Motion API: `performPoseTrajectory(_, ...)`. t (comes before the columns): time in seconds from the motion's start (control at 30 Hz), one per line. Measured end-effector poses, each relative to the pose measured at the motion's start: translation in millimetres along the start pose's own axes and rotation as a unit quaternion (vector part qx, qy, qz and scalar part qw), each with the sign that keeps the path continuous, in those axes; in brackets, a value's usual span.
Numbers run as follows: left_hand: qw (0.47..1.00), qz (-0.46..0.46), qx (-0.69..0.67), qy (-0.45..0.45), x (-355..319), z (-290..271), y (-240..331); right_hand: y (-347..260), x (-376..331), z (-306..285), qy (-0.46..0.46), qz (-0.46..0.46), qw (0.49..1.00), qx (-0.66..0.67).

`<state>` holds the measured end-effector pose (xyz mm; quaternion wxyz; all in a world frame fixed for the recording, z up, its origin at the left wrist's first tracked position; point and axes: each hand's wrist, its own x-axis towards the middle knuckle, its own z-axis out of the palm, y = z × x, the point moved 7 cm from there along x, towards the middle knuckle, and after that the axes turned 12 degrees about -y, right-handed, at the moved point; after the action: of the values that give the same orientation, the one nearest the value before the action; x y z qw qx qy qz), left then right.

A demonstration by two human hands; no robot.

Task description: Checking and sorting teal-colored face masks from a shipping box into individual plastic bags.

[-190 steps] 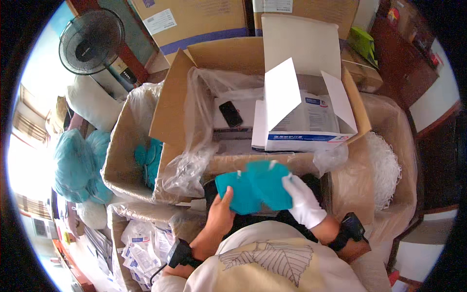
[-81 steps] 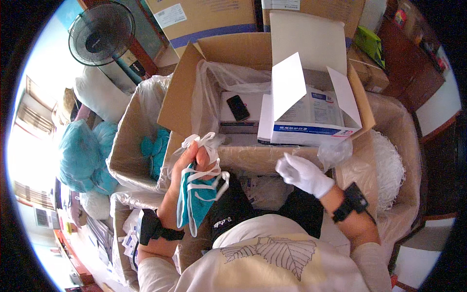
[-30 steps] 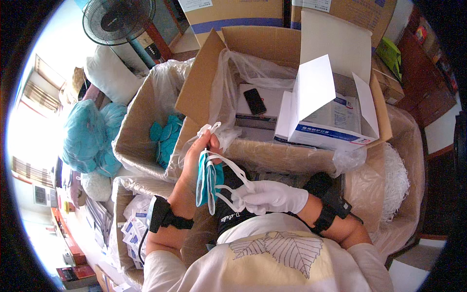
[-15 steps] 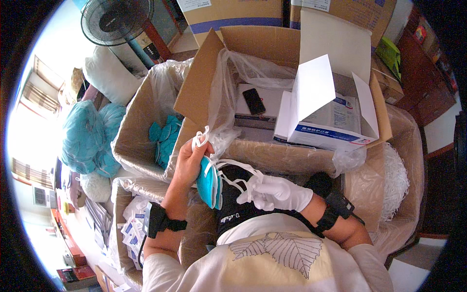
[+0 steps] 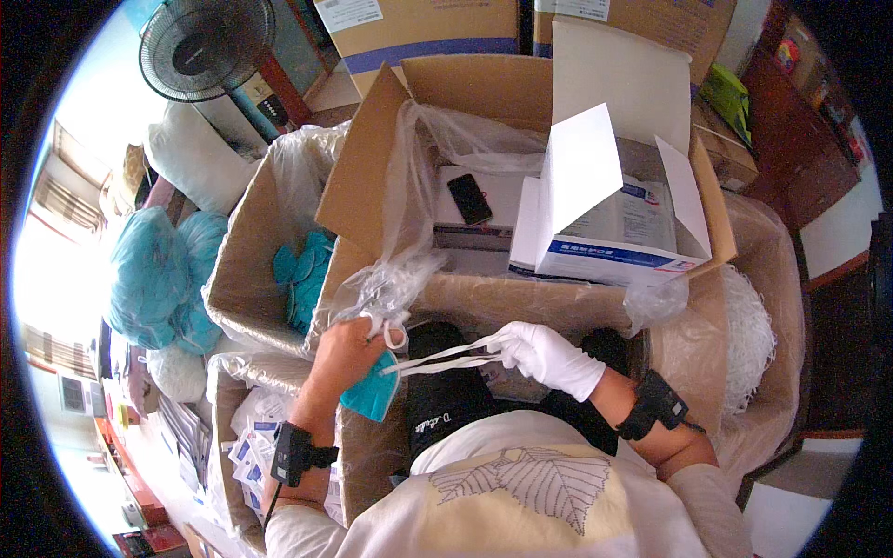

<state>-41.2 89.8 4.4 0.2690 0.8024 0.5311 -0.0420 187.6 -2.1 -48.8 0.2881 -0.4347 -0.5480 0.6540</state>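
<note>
A teal face mask (image 5: 370, 394) hangs low in my bare left hand (image 5: 346, 353), whose fingers are closed on its upper edge. White strap loops stick out by that thumb. My right hand (image 5: 547, 357), in a white glove, pinches the far ends of the mask's white straps (image 5: 446, 359). They run nearly straight from the mask across to the glove, over my dark-clad lap. Part of the mask is hidden behind my left hand.
Ahead stands a large open carton (image 5: 470, 290) holding an open white box (image 5: 614, 259) of packets and a black phone (image 5: 470, 199). To its left, a plastic-lined carton (image 5: 244, 279) contains teal masks (image 5: 305, 279). Below it, another carton holds small packets (image 5: 251, 458). Stuffed teal bags (image 5: 149, 270) are farther left.
My right hand has moved away from the mask, and its straps went from slack to stretched. My left hand has turned and lowered, tilting the mask.
</note>
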Motion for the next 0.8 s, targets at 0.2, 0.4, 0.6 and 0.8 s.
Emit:
performPoseTrajectory(0.2, 0.934, 0.195, -0.273, -0.124, 9.3, 59.1, 69.3, -17.5, 1.5, 18.3, 0.009, -0.051, 0.971, -0.233)
performPoseTrajectory(0.4, 0.85, 0.212, -0.409, -0.256, 12.8, 116.3, 109.9, -32.2, -8.7, 5.7, 0.038, -0.103, 0.971, -0.213)
performPoseTrajectory(0.6, 0.865, 0.213, -0.259, -0.374, -4.0, 106.4, 104.4, -32.6, -22.8, 15.5, -0.081, -0.046, 0.949, -0.301)
performPoseTrajectory(0.8, 0.906, 0.19, -0.188, -0.327, -9.3, 99.2, 92.5, -8.6, -27.6, 44.4, -0.233, -0.069, 0.899, -0.364)
